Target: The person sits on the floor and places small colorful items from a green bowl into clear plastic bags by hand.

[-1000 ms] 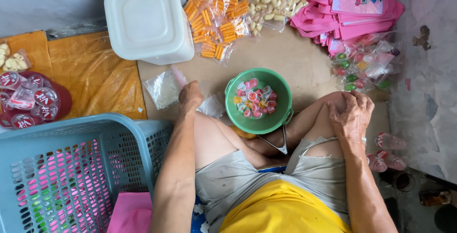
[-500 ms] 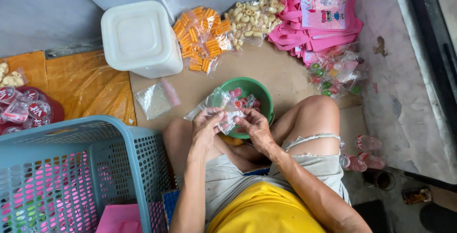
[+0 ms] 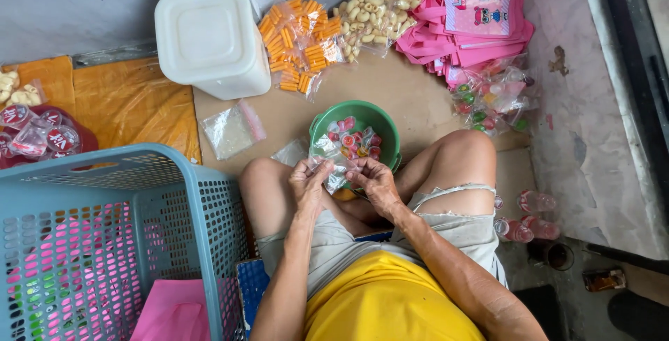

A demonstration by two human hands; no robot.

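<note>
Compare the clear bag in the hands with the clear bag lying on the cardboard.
The held bag is pinched by the left hand and right hand over the green bowl; the flat bag lies untouched. The held bag looks crumpled, the flat bag smooth. Both are clear plastic.

small clear plastic bag [image 3: 331,163], crumpled, mouth pinched open between both hands, just over green bowl [image 3: 387,132] rim

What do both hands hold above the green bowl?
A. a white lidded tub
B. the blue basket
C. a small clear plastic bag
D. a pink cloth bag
C: the left hand and right hand pinch a small clear plastic bag between them, just in front of the green bowl.
</note>
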